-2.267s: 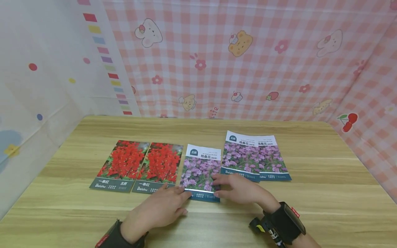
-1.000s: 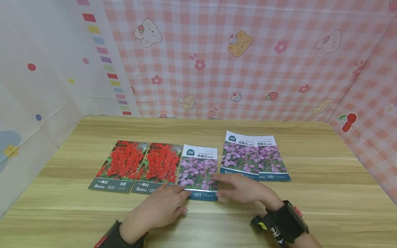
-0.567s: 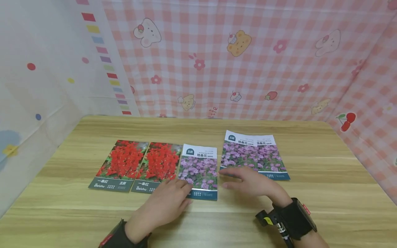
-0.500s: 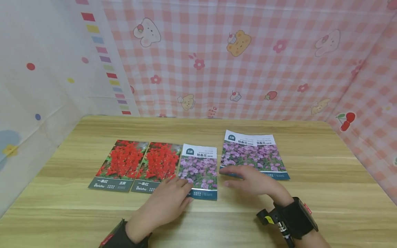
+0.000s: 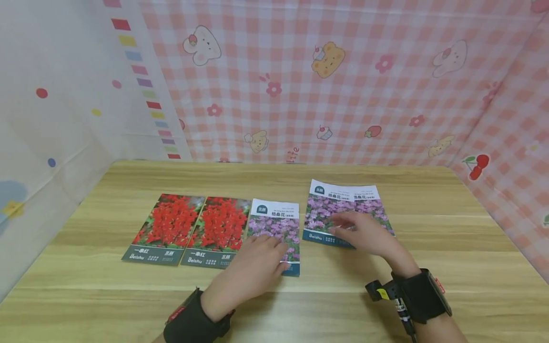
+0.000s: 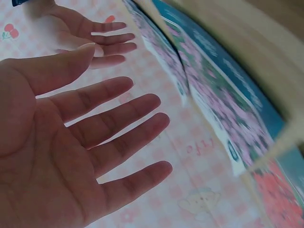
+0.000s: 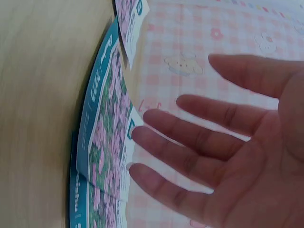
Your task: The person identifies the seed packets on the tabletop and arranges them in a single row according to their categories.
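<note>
On the wooden counter (image 5: 386,286), both hands lie flat with the fingers straight and spread, gripping nothing. The left hand (image 5: 253,267) rests over the lower part of the middle purple-flower seed packet (image 5: 276,224), which now sits edge to edge with the nearer of the two red-flower seed packets (image 5: 220,228); a couple of seconds ago that purple packet lay a little farther right and slightly askew, with both hands at its bottom edge. The right hand (image 5: 364,233) has since left it and moved up and to the right, so its fingers now hover over or touch the lower part of the pair of overlapping purple-flower packets (image 5: 330,205); from the wrist views, contact cannot be told for certain. That shift suggests the middle packet is placed and attention has passed to the overlapping pair, which stays apart from the row by a gap of bare wood.

Farther left lies the second red-flower packet (image 5: 171,224), flush with its twin. A pink checked cloth (image 5: 343,95) with cartoon animals hangs behind the counter, and a pale dotted sheet (image 5: 64,119) closes the left side.
</note>
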Demonstrator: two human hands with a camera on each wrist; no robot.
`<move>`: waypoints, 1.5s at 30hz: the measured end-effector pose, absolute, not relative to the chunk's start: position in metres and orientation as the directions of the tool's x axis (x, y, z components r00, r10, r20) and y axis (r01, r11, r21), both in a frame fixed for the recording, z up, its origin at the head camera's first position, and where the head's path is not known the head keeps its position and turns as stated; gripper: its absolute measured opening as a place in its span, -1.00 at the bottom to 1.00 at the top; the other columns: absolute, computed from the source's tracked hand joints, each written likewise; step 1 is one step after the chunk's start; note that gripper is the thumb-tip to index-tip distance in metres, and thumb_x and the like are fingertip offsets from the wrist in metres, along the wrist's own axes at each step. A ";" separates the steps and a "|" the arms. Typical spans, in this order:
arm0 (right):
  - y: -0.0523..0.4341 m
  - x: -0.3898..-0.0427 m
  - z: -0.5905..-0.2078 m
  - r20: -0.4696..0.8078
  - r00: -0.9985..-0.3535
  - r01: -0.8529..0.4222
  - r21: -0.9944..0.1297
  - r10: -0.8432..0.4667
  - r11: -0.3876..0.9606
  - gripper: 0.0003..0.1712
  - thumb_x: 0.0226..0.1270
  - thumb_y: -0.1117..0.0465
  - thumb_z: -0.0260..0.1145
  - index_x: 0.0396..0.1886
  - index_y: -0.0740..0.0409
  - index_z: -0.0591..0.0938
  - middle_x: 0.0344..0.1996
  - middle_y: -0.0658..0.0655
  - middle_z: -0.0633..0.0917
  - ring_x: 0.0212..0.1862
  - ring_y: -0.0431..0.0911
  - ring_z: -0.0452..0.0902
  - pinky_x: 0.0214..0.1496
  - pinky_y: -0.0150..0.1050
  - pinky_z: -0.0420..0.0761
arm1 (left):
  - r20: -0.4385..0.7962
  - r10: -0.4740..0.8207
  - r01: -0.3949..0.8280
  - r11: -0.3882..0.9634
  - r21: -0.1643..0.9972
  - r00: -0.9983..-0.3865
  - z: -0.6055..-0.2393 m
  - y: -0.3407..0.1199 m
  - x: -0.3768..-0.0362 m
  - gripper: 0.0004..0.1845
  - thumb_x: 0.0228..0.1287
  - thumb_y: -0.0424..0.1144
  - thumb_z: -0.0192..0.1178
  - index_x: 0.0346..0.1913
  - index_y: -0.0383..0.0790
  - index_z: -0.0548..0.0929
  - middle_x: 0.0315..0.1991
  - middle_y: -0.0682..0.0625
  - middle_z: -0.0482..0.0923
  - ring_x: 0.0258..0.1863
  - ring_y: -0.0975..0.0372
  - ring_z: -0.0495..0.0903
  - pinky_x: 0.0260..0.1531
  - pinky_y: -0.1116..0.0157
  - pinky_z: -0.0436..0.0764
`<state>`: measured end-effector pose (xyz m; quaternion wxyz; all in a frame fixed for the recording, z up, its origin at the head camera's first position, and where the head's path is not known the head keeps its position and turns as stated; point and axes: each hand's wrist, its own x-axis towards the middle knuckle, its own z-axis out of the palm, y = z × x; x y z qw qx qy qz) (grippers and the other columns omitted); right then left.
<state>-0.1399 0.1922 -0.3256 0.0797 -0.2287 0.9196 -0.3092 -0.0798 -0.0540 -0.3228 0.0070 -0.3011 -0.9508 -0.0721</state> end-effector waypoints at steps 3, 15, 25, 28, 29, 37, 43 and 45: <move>0.197 -0.142 -0.326 0.006 -0.909 -0.336 -0.603 -0.416 0.724 -0.62 0.29 0.23 0.17 0.01 0.41 0.53 -0.16 0.28 0.62 -0.10 0.12 0.53 -0.11 -0.01 0.54 | 0.034 0.577 0.576 0.807 0.128 -0.816 -0.320 -0.044 -0.083 -0.63 0.23 -0.04 0.15 0.01 -0.19 0.59 -0.06 -0.05 0.56 -0.03 0.09 0.50 0.01 0.05 0.44; 0.211 -0.150 -0.331 -0.008 -0.979 -0.162 -0.578 -0.204 0.800 -0.78 0.22 0.23 0.23 -0.33 0.35 0.62 -0.42 0.18 0.62 -0.35 0.00 0.50 -0.34 -0.12 0.50 | -0.036 0.610 0.598 0.786 0.157 -0.792 -0.317 -0.012 -0.094 -0.60 0.25 0.00 0.12 0.07 -0.12 0.55 -0.06 0.01 0.56 -0.03 0.16 0.49 0.02 0.12 0.43; 0.217 -0.153 -0.338 -0.141 -0.981 -0.047 -0.510 -0.137 0.859 -0.73 0.15 0.18 0.27 -0.44 0.37 0.55 -0.50 0.21 0.56 -0.43 0.01 0.45 -0.45 -0.15 0.47 | -0.072 0.608 0.593 0.790 0.155 -0.791 -0.320 -0.001 -0.097 -0.59 0.27 0.01 0.09 0.09 -0.12 0.53 0.00 -0.01 0.53 0.00 0.14 0.47 0.07 0.08 0.39; 0.217 -0.154 -0.342 -0.166 -0.977 -0.031 -0.502 -0.131 0.864 -0.74 0.13 0.18 0.29 -0.47 0.35 0.54 -0.53 0.18 0.54 -0.46 -0.02 0.42 -0.49 -0.20 0.44 | -0.081 0.603 0.587 0.794 0.158 -0.794 -0.321 0.000 -0.098 -0.59 0.27 0.01 0.09 0.10 -0.12 0.53 0.00 -0.02 0.53 0.01 0.13 0.46 0.09 0.04 0.36; 0.217 -0.154 -0.343 -0.175 -0.976 -0.025 -0.499 -0.129 0.866 -0.74 0.13 0.18 0.29 -0.48 0.35 0.54 -0.54 0.17 0.53 -0.48 -0.03 0.41 -0.50 -0.22 0.43 | -0.087 0.599 0.582 0.796 0.164 -0.796 -0.322 0.000 -0.098 -0.59 0.27 0.00 0.09 0.10 -0.12 0.53 0.01 -0.02 0.53 0.02 0.12 0.46 0.11 0.02 0.35; 0.216 -0.154 -0.348 -0.203 -0.970 -0.016 -0.500 -0.135 0.866 -0.71 0.08 0.19 0.34 -0.67 0.24 0.48 -0.70 0.04 0.43 -0.62 -0.14 0.29 -0.60 -0.33 0.31 | -0.139 0.582 0.553 0.809 0.199 -0.801 -0.328 -0.002 -0.102 -0.54 0.25 -0.03 0.12 0.17 -0.12 0.47 0.08 -0.03 0.49 0.11 0.09 0.42 0.16 -0.05 0.26; 0.215 -0.156 -0.351 -0.203 -0.968 -0.027 -0.502 -0.148 0.865 -0.50 0.07 0.15 0.36 -0.85 0.04 0.26 -0.84 -0.08 0.19 -0.73 -0.23 0.06 -0.66 -0.40 0.13 | -0.162 0.576 0.541 0.813 0.215 -0.802 -0.331 -0.004 -0.106 -0.52 0.26 -0.05 0.11 0.21 -0.15 0.43 0.14 -0.04 0.44 0.13 0.09 0.40 0.15 -0.01 0.29; 0.214 -0.156 -0.352 -0.206 -0.968 -0.023 -0.498 -0.145 0.867 -0.47 0.05 0.14 0.37 -0.86 0.02 0.23 -0.85 -0.10 0.18 -0.74 -0.24 0.05 -0.67 -0.41 0.12 | -0.173 0.570 0.533 0.817 0.218 -0.803 -0.332 -0.004 -0.107 -0.52 0.26 -0.06 0.11 0.20 -0.15 0.44 0.15 -0.05 0.43 0.13 0.08 0.40 0.14 -0.01 0.31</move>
